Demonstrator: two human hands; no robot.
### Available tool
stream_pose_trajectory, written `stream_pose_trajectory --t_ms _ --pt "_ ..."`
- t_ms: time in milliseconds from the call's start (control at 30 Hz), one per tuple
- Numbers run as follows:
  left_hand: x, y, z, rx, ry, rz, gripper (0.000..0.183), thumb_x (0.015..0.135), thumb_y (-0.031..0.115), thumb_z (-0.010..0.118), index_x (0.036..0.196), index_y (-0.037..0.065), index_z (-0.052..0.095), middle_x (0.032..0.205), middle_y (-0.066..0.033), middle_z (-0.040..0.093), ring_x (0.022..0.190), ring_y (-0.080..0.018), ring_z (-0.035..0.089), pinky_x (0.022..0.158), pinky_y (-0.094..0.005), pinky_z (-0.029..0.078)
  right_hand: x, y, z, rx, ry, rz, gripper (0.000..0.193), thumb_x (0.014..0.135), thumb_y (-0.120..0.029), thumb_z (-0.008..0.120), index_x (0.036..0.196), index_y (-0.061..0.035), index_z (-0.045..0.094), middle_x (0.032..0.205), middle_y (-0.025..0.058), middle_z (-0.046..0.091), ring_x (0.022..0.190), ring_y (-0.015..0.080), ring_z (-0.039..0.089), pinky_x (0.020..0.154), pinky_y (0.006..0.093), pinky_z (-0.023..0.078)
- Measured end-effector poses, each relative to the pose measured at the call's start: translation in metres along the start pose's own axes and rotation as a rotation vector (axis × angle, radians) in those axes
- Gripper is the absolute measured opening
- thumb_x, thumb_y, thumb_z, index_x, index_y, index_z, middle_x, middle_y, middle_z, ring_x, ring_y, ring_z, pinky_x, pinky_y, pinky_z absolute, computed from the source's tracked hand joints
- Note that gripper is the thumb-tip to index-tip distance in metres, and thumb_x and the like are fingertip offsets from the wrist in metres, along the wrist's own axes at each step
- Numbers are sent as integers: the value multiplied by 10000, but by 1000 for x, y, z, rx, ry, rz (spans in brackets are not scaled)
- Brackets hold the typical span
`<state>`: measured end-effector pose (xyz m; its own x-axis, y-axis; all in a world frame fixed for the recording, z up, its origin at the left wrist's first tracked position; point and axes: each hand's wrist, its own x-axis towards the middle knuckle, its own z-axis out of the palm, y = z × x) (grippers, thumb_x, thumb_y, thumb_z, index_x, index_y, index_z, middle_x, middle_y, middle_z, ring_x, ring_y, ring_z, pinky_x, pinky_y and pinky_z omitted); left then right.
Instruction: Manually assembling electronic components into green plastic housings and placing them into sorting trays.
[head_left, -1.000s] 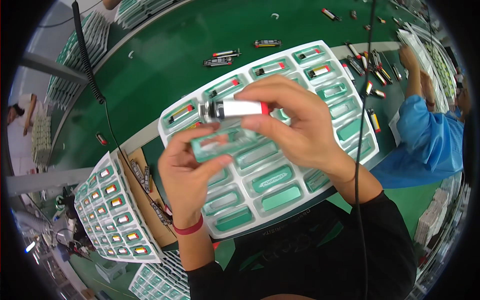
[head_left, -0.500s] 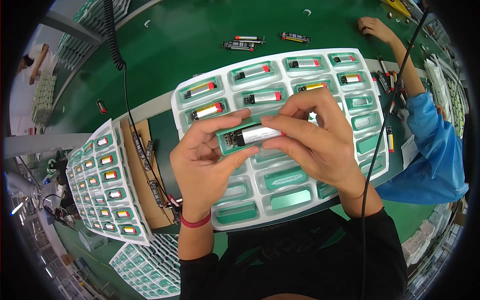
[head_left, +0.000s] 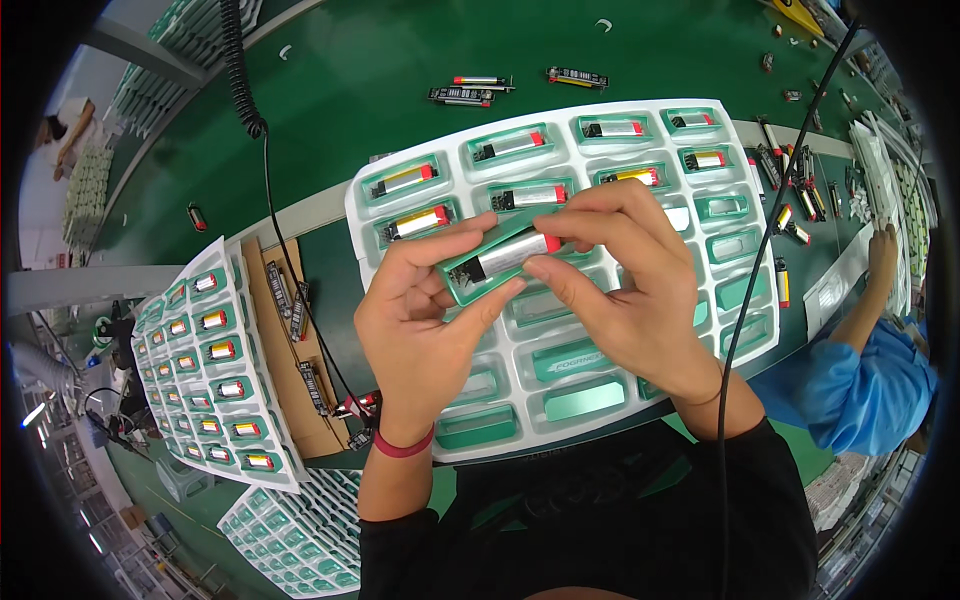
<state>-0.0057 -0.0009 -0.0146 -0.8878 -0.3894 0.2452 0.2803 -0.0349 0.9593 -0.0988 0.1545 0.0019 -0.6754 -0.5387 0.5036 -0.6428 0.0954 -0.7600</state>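
A small green open-topped casing (head_left: 457, 289) is gripped between the fingers and thumb of my left hand (head_left: 415, 340). In it lies a silver battery (head_left: 508, 254) with a black band, a red end and a small circuit board at its left end. With thumb and fingers, my right hand (head_left: 640, 290) pinches the battery's red end, at the casing's right end. Both hands hover over a white moulded tray (head_left: 523, 400). Its far compartments hold green casings with batteries in them; several nearer casings show no battery. Part of the tray is hidden under my hands.
A second filled tray (head_left: 285, 440) leans at the left beside brown cardboard (head_left: 315, 435) with circuit-board pieces. Loose batteries (head_left: 470, 95) lie on the green table (head_left: 360, 60). A black cable (head_left: 745, 310) hangs at the right. A co-worker's blue sleeve (head_left: 870, 390) is at far right.
The battery and casing have tilted, right end upward, and my right fingers have shifted to the battery's red end. The co-worker's hand has moved from the far table to the stack at right.
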Motion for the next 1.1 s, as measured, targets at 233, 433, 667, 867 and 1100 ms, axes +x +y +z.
stream_pose_trajectory --t_ms 233,433,667,867,1100 --pt "1 -5 1 2 14 41 402 752 -150 729 1097 -48 551 1232 -262 593 1119 -266 623 919 -343 552 -3 2 10 138 118 172 331 741 -25 800 1041 -14 661 954 68 582 770 135 525 686 266 436" --pt "0 -5 3 72 63 57 410 750 -144 734 1097 -37 546 1225 -272 594 1117 -261 623 932 -342 536 -2 1 4 -6 54 236 279 752 -82 805 987 -37 661 917 53 592 755 135 534 669 263 448" --pt "-1 -2 7 115 78 -6 397 751 -144 733 1089 -32 558 1205 -250 610 1064 -247 649 874 -310 558 -7 2 12 149 93 210 238 768 -74 793 944 -42 634 881 41 600 709 122 533 615 249 441" --pt "-3 3 13 146 158 -49 409 747 -157 711 1107 -28 568 1115 -162 629 1003 -192 649 855 -278 532 -4 3 10 40 147 307 328 731 -201 820 917 -40 602 816 63 593 623 202 569 550 328 468" --pt "-2 -2 12 38 260 -42 435 755 -160 698 1144 -31 553 1054 -134 640 952 -190 663 812 -257 517 -9 9 13 -17 155 219 371 697 -183 868 978 -57 662 892 26 629 647 105 542 561 249 451"
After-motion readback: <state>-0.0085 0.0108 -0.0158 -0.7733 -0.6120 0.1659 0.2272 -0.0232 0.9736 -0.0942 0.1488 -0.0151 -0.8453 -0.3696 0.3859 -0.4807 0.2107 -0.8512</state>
